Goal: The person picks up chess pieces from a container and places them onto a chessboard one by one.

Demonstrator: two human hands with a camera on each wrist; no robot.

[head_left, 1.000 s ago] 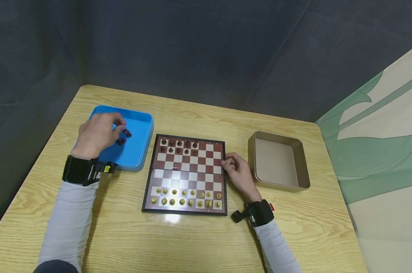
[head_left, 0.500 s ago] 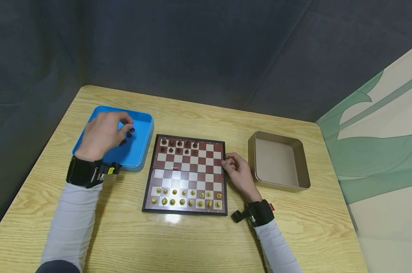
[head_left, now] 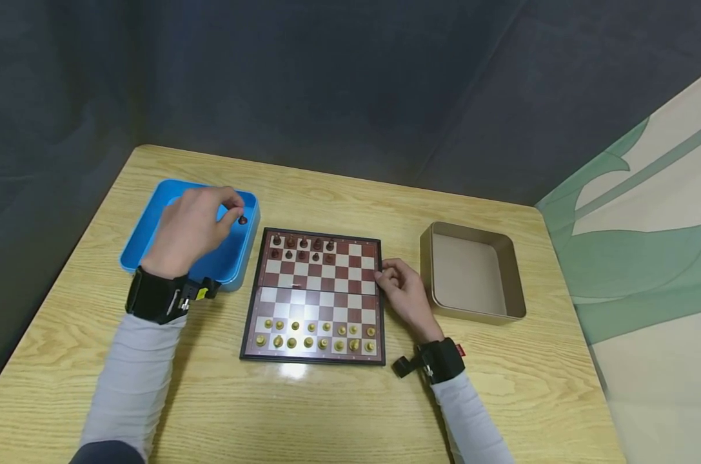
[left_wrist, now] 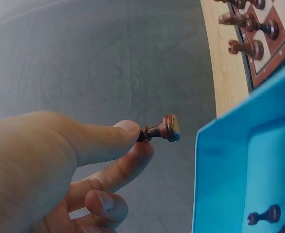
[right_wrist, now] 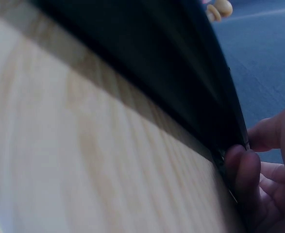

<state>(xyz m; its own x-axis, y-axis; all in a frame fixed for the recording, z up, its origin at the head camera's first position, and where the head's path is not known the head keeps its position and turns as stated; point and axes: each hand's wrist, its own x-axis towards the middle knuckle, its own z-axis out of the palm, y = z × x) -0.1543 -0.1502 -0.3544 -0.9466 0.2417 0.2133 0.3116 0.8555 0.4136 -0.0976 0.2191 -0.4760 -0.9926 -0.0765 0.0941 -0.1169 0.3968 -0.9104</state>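
Over the right part of the blue tray [head_left: 232, 277], my left hand [head_left: 190, 231] pinches a dark brown chess piece [left_wrist: 166, 128] between thumb and index finger. Its base points away from the fingertips, which hide its top. My right hand [head_left: 408, 295] grips the right edge of the chessboard [head_left: 355, 287], thumb on top and fingers curled at the side. Dark brown pieces [head_left: 318, 244] fill part of the two far rows from the left. Gold pieces [head_left: 308, 343] stand in two rows on the near side.
More dark pieces [left_wrist: 269, 214] lie in the blue tray, partly visible in the left wrist view. A gold-brown tin [head_left: 472, 274] sits to the right of the board. A dark curtain [head_left: 327, 96] hangs behind the wooden table [head_left: 304, 412].
My left hand has moved right across the blue tray and lifted, with the dark chess piece now showing at its fingertips. The right hand stays at the board's edge.
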